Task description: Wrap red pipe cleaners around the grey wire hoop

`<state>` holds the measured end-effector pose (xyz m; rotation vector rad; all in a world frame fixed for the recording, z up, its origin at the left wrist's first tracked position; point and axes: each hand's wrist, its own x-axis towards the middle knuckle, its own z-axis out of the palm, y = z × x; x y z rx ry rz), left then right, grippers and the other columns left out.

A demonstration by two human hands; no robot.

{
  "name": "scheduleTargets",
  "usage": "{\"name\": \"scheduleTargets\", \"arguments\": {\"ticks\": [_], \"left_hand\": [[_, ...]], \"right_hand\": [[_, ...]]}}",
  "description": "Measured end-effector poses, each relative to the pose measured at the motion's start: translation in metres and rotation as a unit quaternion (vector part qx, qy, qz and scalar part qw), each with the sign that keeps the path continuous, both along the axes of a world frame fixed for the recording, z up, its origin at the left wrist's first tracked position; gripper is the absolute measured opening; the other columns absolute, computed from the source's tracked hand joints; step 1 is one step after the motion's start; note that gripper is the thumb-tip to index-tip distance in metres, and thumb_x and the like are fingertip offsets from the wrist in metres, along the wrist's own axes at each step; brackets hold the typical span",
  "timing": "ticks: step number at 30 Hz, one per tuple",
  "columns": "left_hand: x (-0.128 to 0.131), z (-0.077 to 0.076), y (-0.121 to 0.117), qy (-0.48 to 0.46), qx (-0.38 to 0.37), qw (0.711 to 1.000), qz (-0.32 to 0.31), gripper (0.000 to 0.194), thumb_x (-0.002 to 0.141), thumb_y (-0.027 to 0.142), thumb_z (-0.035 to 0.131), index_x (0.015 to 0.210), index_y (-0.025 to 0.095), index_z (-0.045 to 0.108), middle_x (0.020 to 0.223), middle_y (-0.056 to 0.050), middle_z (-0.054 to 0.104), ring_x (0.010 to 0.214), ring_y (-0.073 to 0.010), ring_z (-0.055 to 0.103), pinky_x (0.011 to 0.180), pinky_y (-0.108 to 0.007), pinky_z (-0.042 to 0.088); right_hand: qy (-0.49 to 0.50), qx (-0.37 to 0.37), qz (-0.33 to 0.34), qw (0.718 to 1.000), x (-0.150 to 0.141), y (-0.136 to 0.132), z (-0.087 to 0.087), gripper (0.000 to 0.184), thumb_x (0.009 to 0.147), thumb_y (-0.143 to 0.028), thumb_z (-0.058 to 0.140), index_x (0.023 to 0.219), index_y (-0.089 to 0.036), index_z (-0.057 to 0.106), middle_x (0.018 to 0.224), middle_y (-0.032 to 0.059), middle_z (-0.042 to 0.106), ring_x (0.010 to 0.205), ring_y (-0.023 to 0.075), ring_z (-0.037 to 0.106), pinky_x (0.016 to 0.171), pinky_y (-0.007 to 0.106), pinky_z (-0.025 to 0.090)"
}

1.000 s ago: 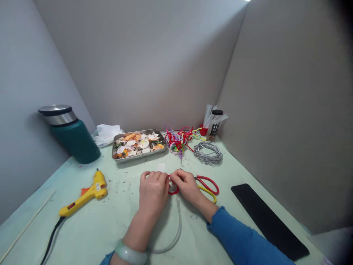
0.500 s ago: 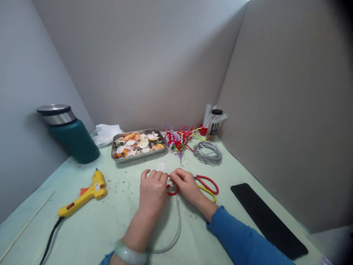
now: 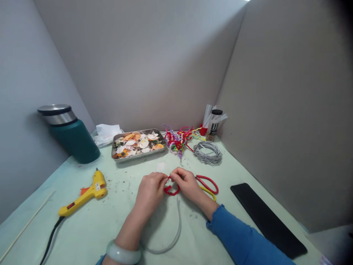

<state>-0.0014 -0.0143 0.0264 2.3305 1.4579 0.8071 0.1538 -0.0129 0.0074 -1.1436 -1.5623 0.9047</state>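
Pinched between both my hands is a red pipe cleaner (image 3: 172, 192), which curls into a loop below the fingertips. My left hand (image 3: 151, 189) has thumb and forefinger closed on its left side. My right hand (image 3: 185, 183) grips it close by, the two sets of fingertips almost touching. A grey wire (image 3: 178, 224) curves down from just beneath the loop towards my left wrist; whether it joins the pipe cleaner I cannot tell. Scissors with red and yellow handles (image 3: 209, 184) lie partly hidden behind my right hand.
A yellow glue gun (image 3: 85, 197) and a glue stick (image 3: 27, 224) lie left. Behind stand a green bottle (image 3: 75, 141), a metal tray (image 3: 140, 157) of shells, a heap of coloured pipe cleaners (image 3: 180, 141), a wire coil (image 3: 208, 152) and a black-lidded jar (image 3: 214, 127). A black mat (image 3: 267, 219) lies right.
My left hand has turned and its fingers have drawn together into a pinch, with the wrist shifting left. More of the red loop now shows. My right hand has hardly moved.
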Motion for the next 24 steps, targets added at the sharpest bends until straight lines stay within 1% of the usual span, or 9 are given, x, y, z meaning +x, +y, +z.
{"name": "scheduleTargets", "arguments": {"ticks": [5, 8, 9, 11, 13, 15, 18, 22, 24], "left_hand": [[-0.005, 0.002, 0.003, -0.058, -0.046, 0.996, 0.048, 0.023, 0.084, 0.026, 0.045, 0.083, 0.020, 0.067, 0.081, -0.005, 0.069, 0.074, -0.0175, 0.060, 0.067, -0.026, 0.039], [-0.010, 0.006, 0.004, -0.067, -0.074, 0.993, 0.069, 0.027, 0.084, 0.029, 0.043, 0.081, 0.019, 0.068, 0.078, -0.005, 0.069, 0.071, -0.0175, 0.060, 0.065, -0.026, 0.038], [-0.012, 0.007, 0.004, -0.063, -0.089, 0.992, 0.064, 0.030, 0.085, 0.031, 0.041, 0.078, 0.019, 0.068, 0.074, -0.004, 0.069, 0.068, -0.0172, 0.059, 0.063, -0.025, 0.038], [-0.014, 0.008, 0.003, -0.055, -0.127, 0.990, 0.031, 0.034, 0.084, 0.037, 0.041, 0.074, 0.019, 0.068, 0.068, -0.003, 0.067, 0.063, -0.0163, 0.057, 0.059, -0.024, 0.037], [-0.014, 0.008, 0.001, -0.055, -0.165, 0.985, -0.012, 0.032, 0.081, 0.041, 0.047, 0.075, 0.019, 0.069, 0.065, -0.001, 0.067, 0.060, -0.0152, 0.056, 0.055, -0.023, 0.036], [-0.013, 0.007, -0.001, -0.061, -0.185, 0.980, -0.037, 0.026, 0.077, 0.038, 0.052, 0.077, 0.019, 0.069, 0.066, 0.000, 0.066, 0.059, -0.0146, 0.055, 0.054, -0.022, 0.035], [-0.011, 0.007, -0.001, -0.073, -0.187, 0.979, -0.035, 0.024, 0.076, 0.033, 0.051, 0.073, 0.017, 0.069, 0.066, -0.001, 0.066, 0.060, -0.0148, 0.054, 0.055, -0.023, 0.035], [-0.010, 0.009, 0.000, -0.105, -0.165, 0.981, -0.013, 0.020, 0.075, 0.028, 0.052, 0.077, 0.017, 0.068, 0.075, -0.003, 0.067, 0.067, -0.0161, 0.056, 0.060, -0.025, 0.037], [-0.010, 0.011, 0.001, -0.121, -0.154, 0.981, 0.000, 0.020, 0.076, 0.028, 0.052, 0.078, 0.017, 0.068, 0.076, -0.003, 0.067, 0.068, -0.0162, 0.056, 0.062, -0.025, 0.038]], "right_hand": [[0.008, 0.000, -0.014, 1.000, 0.000, 0.001, -0.001, 0.021, 0.083, -0.031, 0.051, 0.069, -0.016, 0.057, 0.066, -0.0007, 0.056, 0.064, 0.0126, 0.049, 0.061, 0.022, 0.039], [0.023, -0.003, -0.021, 1.000, 0.001, 0.003, -0.002, 0.022, 0.082, -0.033, 0.051, 0.069, -0.016, 0.057, 0.063, -0.0013, 0.055, 0.061, 0.0122, 0.048, 0.058, 0.022, 0.038], [0.028, -0.004, -0.023, 0.999, 0.001, 0.003, -0.003, 0.022, 0.082, -0.033, 0.051, 0.069, -0.016, 0.057, 0.063, -0.0015, 0.055, 0.060, 0.0120, 0.048, 0.057, 0.022, 0.037], [0.033, -0.005, -0.027, 0.999, 0.001, 0.004, -0.004, 0.022, 0.082, -0.033, 0.051, 0.068, -0.016, 0.056, 0.062, -0.0018, 0.054, 0.060, 0.0119, 0.047, 0.056, 0.022, 0.037], [0.032, -0.003, -0.036, 0.999, 0.001, 0.004, -0.004, 0.022, 0.082, -0.032, 0.051, 0.069, -0.017, 0.057, 0.063, -0.0016, 0.055, 0.060, 0.0121, 0.048, 0.057, 0.022, 0.037], [0.032, -0.004, -0.046, 0.998, 0.002, 0.005, -0.004, 0.021, 0.082, -0.032, 0.051, 0.070, -0.016, 0.059, 0.064, -0.0009, 0.056, 0.062, 0.0126, 0.049, 0.058, 0.022, 0.037], [0.041, -0.003, -0.070, 0.997, 0.003, 0.006, -0.005, 0.022, 0.082, -0.033, 0.051, 0.070, -0.016, 0.058, 0.065, -0.0004, 0.057, 0.062, 0.0132, 0.049, 0.059, 0.023, 0.038], [0.053, 0.007, -0.120, 0.991, 0.007, 0.010, -0.008, 0.025, 0.083, -0.036, 0.049, 0.069, -0.017, 0.056, 0.065, -0.0005, 0.055, 0.062, 0.0134, 0.048, 0.058, 0.023, 0.037], [0.056, 0.004, -0.127, 0.990, 0.008, 0.011, -0.008, 0.025, 0.083, -0.039, 0.050, 0.072, -0.017, 0.057, 0.067, -0.0003, 0.056, 0.062, 0.0136, 0.049, 0.059, 0.024, 0.038]]}}
